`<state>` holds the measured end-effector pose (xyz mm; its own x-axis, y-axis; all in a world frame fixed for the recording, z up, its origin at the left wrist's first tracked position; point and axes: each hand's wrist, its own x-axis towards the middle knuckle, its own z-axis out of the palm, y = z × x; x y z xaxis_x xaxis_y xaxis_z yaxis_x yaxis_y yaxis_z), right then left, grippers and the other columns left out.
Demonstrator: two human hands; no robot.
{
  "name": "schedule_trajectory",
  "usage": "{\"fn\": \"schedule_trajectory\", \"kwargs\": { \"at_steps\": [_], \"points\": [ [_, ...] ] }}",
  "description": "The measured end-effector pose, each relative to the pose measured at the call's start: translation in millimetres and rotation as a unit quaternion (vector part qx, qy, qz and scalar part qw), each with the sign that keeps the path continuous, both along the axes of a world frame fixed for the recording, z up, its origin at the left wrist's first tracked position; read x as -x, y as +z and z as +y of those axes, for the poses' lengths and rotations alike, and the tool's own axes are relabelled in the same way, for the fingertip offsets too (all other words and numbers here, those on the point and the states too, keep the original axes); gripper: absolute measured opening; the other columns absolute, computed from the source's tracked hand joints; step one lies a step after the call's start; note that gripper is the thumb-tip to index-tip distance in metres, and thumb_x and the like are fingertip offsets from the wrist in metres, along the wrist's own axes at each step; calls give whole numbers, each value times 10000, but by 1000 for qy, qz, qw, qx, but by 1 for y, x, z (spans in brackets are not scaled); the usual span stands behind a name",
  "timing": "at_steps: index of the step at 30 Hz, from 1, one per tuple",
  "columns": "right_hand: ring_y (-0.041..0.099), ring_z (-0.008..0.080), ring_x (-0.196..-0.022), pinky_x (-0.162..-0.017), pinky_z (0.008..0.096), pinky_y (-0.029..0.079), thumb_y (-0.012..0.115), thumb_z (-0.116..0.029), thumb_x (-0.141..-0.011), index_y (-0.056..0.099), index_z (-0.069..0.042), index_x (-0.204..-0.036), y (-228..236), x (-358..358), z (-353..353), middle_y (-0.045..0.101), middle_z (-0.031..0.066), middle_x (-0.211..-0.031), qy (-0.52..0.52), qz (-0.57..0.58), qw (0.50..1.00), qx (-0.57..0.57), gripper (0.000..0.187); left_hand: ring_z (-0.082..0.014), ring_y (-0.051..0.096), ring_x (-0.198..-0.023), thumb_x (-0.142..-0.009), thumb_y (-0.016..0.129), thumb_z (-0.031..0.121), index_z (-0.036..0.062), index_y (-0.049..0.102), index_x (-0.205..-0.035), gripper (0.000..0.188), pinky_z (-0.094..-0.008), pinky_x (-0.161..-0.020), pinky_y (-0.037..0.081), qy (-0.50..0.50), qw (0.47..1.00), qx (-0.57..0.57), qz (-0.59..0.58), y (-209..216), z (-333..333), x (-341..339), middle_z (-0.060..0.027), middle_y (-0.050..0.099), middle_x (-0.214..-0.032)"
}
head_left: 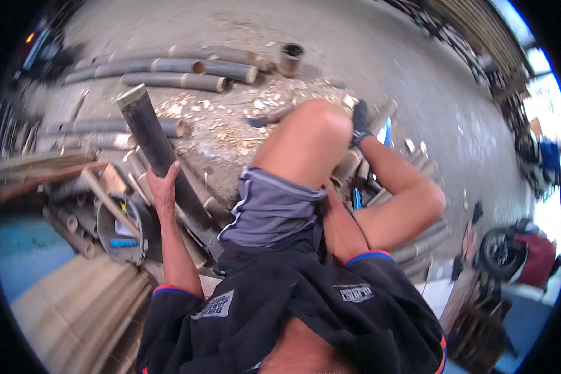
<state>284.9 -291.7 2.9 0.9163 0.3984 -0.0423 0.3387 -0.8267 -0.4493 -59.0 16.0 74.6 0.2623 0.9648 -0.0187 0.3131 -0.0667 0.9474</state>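
Clamping a dark bamboo pole between thumb and fingers, left hand is holding it aslant at left, pale cut end pointing far. Right forearm is lying against the raised leg, fingers hiding behind it; cannot tell their state. Bucket is standing near left, a pale stick leaning in it. Wood chips are littering the ground beyond; bamboo lengths are lying far left, beside a cylindrical can.
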Motion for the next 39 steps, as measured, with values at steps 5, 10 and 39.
{"fn": "schedule_trajectory", "kwargs": {
  "at_steps": [5, 10, 39],
  "points": [
    [516, 440, -1166, -962, 557, 467, 694, -424, -874, 512, -19, -1336, -69, 8, 8, 504, 228, -1265, -49, 66, 995, 59, 641, -247, 661, -962, -776, 838, 374, -31, 567, -1291, 709, -377, -877, 523, -168, 978, 13, 123, -1, -16, -63, -170, 688, -1115],
    [485, 474, -1274, -1037, 585, 431, 746, -503, -807, 350, -59, -1521, -52, 2, 38, 491, 290, -1365, -143, 162, 971, 105, 929, -371, 665, -1090, -757, 823, 363, 11, 511, -1381, 781, -458, -966, 504, -243, 944, -46, 218, -6, -20, -98, -237, 667, -1216],
    [552, 514, -1180, -986, 525, 483, 700, -402, -889, 307, 76, -1528, -79, -48, 21, 547, 380, -1272, -52, 158, 986, 29, 889, -358, 551, -1229, -741, 850, 415, 182, 429, -1501, 900, -510, -1008, 465, -460, 735, -244, 434, -102, -46, -281, -161, 590, -1283]
  ]
}}
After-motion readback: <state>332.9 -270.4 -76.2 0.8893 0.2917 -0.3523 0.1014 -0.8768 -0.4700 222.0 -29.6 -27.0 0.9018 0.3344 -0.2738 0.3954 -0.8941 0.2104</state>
